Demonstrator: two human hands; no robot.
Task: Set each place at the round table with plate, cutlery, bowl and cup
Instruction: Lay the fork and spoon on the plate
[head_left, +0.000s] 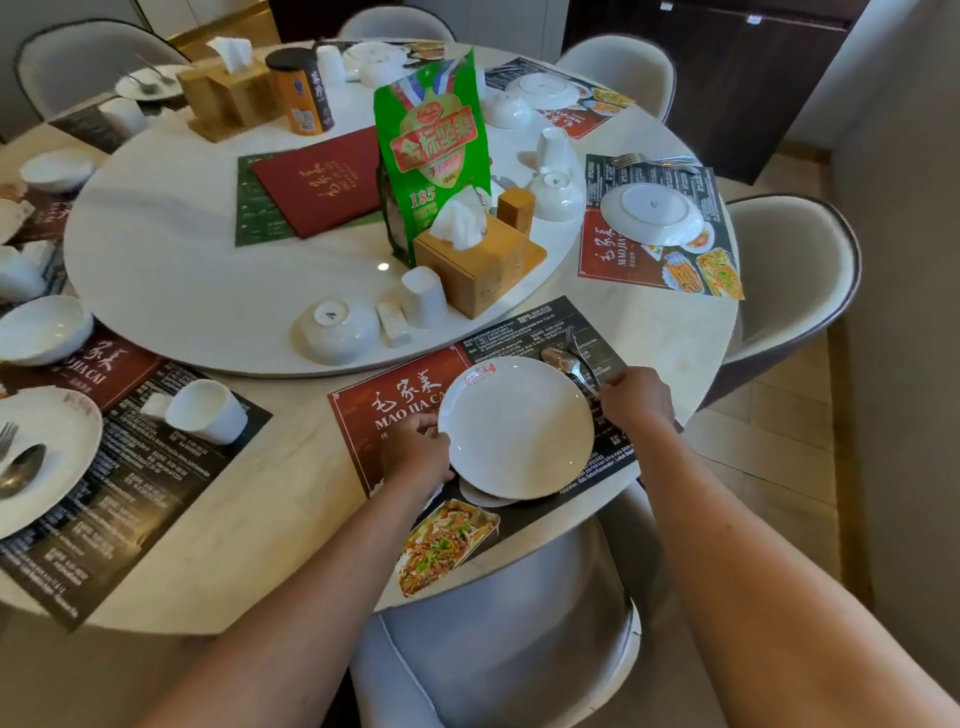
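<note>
Plate (514, 426) sits right side up on the placemat (395, 410) at lower centre of the frame, near the edge of the counter (270, 519). Both hands are on it: the left hand (418, 449) has its fingers curled around the plate's left rim, and the right hand (636, 397) is at the upper right rim, pinching the handles of a spoon (563, 361) and what looks like a fork (574, 338), though the two overlap so it's hard to be sure which is which. The spoon's bowl lies just past the plate's top right edge, on the dark part of the mat. Just above the mat, on the raised turntable (182, 249), there's an upside-down bowl (335, 330) and an upside-down cup (423, 296), with a small white rest between them. Behind those stand a wooden tissue box (478, 265) and a green snack bag (434, 156). At the right of the frame another plate (652, 213) is face down on its own mat, and at the left edge a third plate (47, 457) carries a spoon and fork, with a cup (208, 410) tipped on its side beside it.
</note>
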